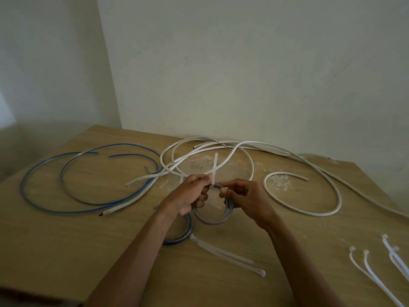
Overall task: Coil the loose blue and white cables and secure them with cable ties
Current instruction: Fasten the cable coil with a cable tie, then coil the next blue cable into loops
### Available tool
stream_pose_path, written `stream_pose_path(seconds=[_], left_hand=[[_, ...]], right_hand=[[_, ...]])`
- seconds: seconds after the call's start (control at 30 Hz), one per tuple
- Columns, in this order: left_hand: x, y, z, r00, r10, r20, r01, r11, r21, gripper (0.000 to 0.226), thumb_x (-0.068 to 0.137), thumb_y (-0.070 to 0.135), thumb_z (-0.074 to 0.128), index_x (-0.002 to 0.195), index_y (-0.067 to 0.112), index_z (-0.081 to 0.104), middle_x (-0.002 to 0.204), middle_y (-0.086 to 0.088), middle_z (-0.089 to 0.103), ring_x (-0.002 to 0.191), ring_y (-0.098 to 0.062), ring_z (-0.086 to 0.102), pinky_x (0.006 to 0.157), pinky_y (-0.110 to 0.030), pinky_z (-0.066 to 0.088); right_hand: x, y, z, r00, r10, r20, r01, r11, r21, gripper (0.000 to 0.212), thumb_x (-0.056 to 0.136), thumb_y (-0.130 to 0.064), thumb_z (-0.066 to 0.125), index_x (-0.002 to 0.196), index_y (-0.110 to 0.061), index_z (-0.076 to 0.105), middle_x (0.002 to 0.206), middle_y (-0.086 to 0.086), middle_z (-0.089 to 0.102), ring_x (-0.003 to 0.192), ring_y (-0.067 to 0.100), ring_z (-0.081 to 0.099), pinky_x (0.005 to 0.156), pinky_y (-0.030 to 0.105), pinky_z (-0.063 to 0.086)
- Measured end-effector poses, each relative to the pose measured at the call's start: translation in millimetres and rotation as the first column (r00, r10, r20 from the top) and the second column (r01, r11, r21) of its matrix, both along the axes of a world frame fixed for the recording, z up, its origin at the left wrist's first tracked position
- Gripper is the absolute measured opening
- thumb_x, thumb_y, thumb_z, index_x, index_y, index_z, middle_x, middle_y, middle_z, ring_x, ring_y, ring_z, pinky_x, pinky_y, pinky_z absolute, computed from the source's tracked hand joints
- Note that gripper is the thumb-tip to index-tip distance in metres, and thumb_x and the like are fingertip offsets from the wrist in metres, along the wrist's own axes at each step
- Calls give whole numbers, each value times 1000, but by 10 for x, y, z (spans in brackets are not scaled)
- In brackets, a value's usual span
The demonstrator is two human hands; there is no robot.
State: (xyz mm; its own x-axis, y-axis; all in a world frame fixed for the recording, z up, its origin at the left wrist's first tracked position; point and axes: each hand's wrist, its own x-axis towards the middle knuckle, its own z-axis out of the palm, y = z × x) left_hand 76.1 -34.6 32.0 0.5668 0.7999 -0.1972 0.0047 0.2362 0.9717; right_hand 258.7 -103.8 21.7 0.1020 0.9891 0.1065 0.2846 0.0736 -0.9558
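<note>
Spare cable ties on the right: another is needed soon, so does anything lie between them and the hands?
Nothing visible: only bare table lies between the right hand and the spare cable ties.

A small blue coil (pixel 211 220) hangs at the centre, with a white cable tie (pixel 215 167) wrapped round its top, tail pointing up. A second blue coil (pixel 189 227) lies just left of it, nearer. Loose blue cables (pixel 95 204) curve at the far left. White cables (pixel 314 214) sprawl far and right. Spare ties (pixel 374 271) lie near right.
</note>
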Motion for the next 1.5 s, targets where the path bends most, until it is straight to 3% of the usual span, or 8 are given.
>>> stream_pose_path(seconds=[0.1, 0.23, 0.47, 0.67, 0.8, 0.93, 1.13, 1.5], left_hand=[[-173, 54, -1, 993, 68, -101, -63, 997, 49, 24, 107, 31, 47, 99, 9, 54, 66, 2, 39, 48, -6, 33, 40, -17, 28], [-483, 116, -152, 803, 383, -457, -23, 785, 619, 29, 107, 34, 44, 95, 11, 57, 70, 1, 56, 64, -19, 60, 58, -32, 41], [-845, 94, -502, 604, 694, -392, 90, 429, 899, 24, 105, 28, 47, 91, 15, 61, 83, 0, 54, 78, -21, 55, 65, -33, 39], [-991, 198, -434, 660, 642, -391, -20, 535, 844, 20, 102, 34, 54, 97, 17, 65, 91, 1, 57, 83, -17, 58, 69, -29, 39], [-1390, 414, -345, 496, 776, -390, -139, 514, 846, 13, 98, 25, 59, 104, 14, 62, 106, -7, 58, 96, -28, 59, 74, -37, 46], [-1703, 477, -239, 282, 622, -730, 19, 757, 653, 31, 92, 42, 67, 109, 17, 67, 110, -5, 63, 103, -28, 60, 80, -40, 52], [-1743, 439, -202, 294, 559, -775, 89, 792, 604, 21, 93, 42, 69, 95, 24, 78, 89, -1, 75, 83, -22, 68, 72, -36, 56], [-2165, 666, 304, 409, 876, -257, -225, 369, 902, 12, 97, 17, 61, 96, 6, 65, 92, -15, 71, 88, -35, 66, 75, -42, 49]], right_hand=[[-208, 45, 11, 999, 10, 41, -10, 1000, -7, 15, 93, -17, 71, 106, -10, 75, 85, 6, 77, 70, 16, 73, 62, 26, 59], [-605, 113, -52, 997, 6, 83, -5, 1000, -14, 9, 92, -16, 74, 99, -11, 74, 80, 7, 75, 63, 18, 73, 56, 25, 60], [-977, 339, -356, 892, -59, 449, -2, 991, 134, 15, 87, -29, 78, 96, -17, 77, 81, -4, 75, 70, 4, 69, 68, 25, 60], [-973, 360, -387, 876, -28, 482, -43, 990, 136, 12, 87, -29, 78, 90, -18, 77, 76, -7, 71, 65, 0, 63, 61, 17, 51], [-996, 332, -380, 926, -15, 378, -32, 993, 117, 28, 92, -46, 70, 85, -19, 77, 67, -11, 68, 58, -2, 61, 57, 14, 47], [-987, 339, -359, 932, -89, 351, 37, 988, 151, 31, 98, -46, 60, 84, -23, 75, 66, -13, 66, 60, -1, 62, 60, 17, 48], [-955, 334, -331, 947, -99, 307, 49, 985, 168, 31, 100, -46, 58, 86, -23, 74, 69, -8, 68, 62, 7, 64, 64, 35, 58], [-989, 376, -204, 969, -119, 217, 51, 954, 295, 17, 101, -31, 61, 92, -22, 72, 74, -6, 69, 67, 13, 65, 63, 39, 58]])
